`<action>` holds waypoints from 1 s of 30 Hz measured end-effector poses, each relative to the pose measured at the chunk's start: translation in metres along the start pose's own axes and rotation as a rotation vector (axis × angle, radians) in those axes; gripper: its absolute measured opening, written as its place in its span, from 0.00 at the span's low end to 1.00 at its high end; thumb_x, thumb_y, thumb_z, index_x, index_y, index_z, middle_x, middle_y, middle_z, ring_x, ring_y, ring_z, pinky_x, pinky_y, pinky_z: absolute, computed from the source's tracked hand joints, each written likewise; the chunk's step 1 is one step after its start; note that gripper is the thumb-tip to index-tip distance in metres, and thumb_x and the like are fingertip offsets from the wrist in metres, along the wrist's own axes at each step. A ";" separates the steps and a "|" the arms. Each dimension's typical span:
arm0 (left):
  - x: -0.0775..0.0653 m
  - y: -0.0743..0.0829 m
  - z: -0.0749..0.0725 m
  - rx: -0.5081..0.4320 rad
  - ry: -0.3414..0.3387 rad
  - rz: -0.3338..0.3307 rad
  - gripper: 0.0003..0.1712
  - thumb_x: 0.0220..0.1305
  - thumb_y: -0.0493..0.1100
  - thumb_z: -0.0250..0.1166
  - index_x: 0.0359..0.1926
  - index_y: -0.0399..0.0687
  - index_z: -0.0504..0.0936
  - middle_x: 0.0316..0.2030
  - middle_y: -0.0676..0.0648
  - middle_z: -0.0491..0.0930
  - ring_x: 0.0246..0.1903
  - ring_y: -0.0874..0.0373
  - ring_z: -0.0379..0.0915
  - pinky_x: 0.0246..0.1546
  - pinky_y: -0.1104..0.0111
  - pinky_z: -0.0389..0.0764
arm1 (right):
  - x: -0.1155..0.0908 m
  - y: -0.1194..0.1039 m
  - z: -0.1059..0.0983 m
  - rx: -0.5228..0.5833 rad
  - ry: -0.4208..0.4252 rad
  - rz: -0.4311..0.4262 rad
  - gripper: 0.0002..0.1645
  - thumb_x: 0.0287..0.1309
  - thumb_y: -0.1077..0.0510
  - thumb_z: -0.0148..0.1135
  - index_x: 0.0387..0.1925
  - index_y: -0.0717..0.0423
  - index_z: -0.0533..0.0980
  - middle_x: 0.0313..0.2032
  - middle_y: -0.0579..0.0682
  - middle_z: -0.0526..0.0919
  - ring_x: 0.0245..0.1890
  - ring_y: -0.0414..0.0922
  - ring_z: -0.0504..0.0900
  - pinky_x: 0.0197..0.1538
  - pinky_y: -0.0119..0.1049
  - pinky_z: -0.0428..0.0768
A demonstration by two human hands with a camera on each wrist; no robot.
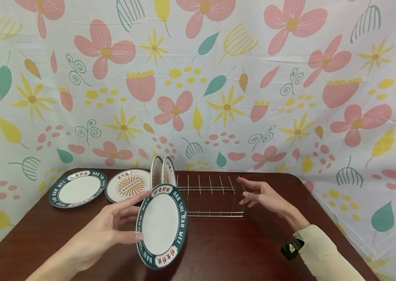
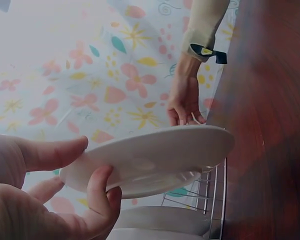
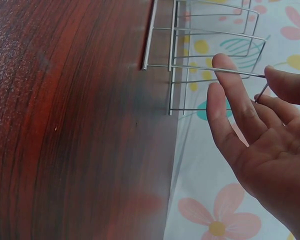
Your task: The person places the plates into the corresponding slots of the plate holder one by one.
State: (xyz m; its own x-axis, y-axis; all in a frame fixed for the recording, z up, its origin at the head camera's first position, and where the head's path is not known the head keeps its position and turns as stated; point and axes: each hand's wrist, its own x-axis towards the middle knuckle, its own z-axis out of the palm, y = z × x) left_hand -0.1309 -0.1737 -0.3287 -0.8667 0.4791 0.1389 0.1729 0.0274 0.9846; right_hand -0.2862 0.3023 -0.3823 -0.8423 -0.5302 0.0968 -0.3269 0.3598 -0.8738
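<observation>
My left hand (image 1: 103,230) pinches the left edge of a white plate (image 1: 160,224) with a dark green lettered rim. The plate is tilted upright above the table, its face toward the head camera; its pale underside shows in the left wrist view. Behind it stands a metal wire dish rack (image 1: 215,214). At the rack's right end, my right hand (image 1: 266,197) holds the last upright wire, with the thumb on the wire in the right wrist view. Two patterned plates (image 1: 168,171) stand on edge in the rack's left end, partly hidden by the held plate.
On the brown table (image 1: 254,249), a green-rimmed plate (image 1: 78,189) lies flat at the far left. Beside it lies a white plate with an orange sunburst (image 1: 129,185). A flower-printed cloth (image 1: 198,97) hangs along the table's back and sides.
</observation>
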 end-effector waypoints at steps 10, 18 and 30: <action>0.013 -0.001 0.009 0.078 0.073 0.025 0.50 0.59 0.31 0.75 0.81 0.51 0.65 0.62 0.34 0.77 0.63 0.40 0.73 0.58 0.58 0.77 | 0.001 0.000 0.001 -0.005 0.002 -0.003 0.37 0.78 0.62 0.57 0.81 0.65 0.56 0.78 0.66 0.58 0.47 0.58 0.88 0.49 0.53 0.86; 0.024 -0.003 0.017 0.153 0.129 0.063 0.50 0.57 0.30 0.75 0.79 0.50 0.68 0.62 0.34 0.77 0.60 0.41 0.75 0.59 0.55 0.76 | 0.000 0.000 0.000 0.001 0.002 -0.001 0.37 0.78 0.63 0.56 0.81 0.65 0.56 0.78 0.66 0.58 0.47 0.59 0.88 0.48 0.51 0.87; 0.037 0.001 0.027 0.135 0.209 0.007 0.50 0.54 0.23 0.74 0.77 0.55 0.72 0.63 0.35 0.72 0.58 0.41 0.75 0.50 0.62 0.82 | 0.000 -0.002 0.001 -0.015 0.016 0.016 0.37 0.78 0.62 0.57 0.81 0.64 0.57 0.77 0.65 0.61 0.47 0.59 0.89 0.48 0.52 0.87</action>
State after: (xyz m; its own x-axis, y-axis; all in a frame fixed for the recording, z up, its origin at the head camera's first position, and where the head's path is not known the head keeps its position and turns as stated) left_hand -0.1503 -0.1319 -0.3257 -0.9407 0.2883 0.1787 0.2282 0.1482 0.9623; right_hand -0.2850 0.3007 -0.3806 -0.8545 -0.5116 0.0905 -0.3195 0.3800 -0.8680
